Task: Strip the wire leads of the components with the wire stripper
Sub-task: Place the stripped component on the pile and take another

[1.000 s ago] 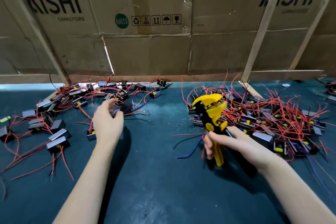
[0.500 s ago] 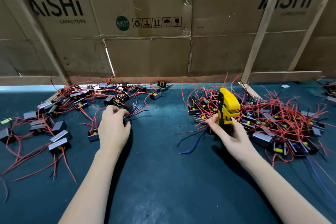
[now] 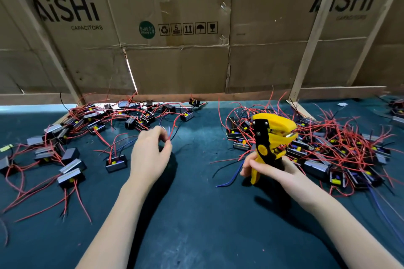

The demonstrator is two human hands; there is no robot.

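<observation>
From the head camera, the right hand (image 3: 270,167) grips the handles of the yellow and black wire stripper (image 3: 270,137), which stands upright above the dark table (image 3: 196,214) with its head in front of the right-hand pile of parts (image 3: 341,148) and their red wires. The left hand (image 3: 149,153) has its fingers curled, pinching a red wire (image 3: 173,128) just beside the left-hand pile of parts (image 3: 87,129). Cardboard boxes (image 3: 175,28) stand behind.

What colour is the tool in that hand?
The wire stripper in the right hand is yellow and black, seen in the head view.
</observation>
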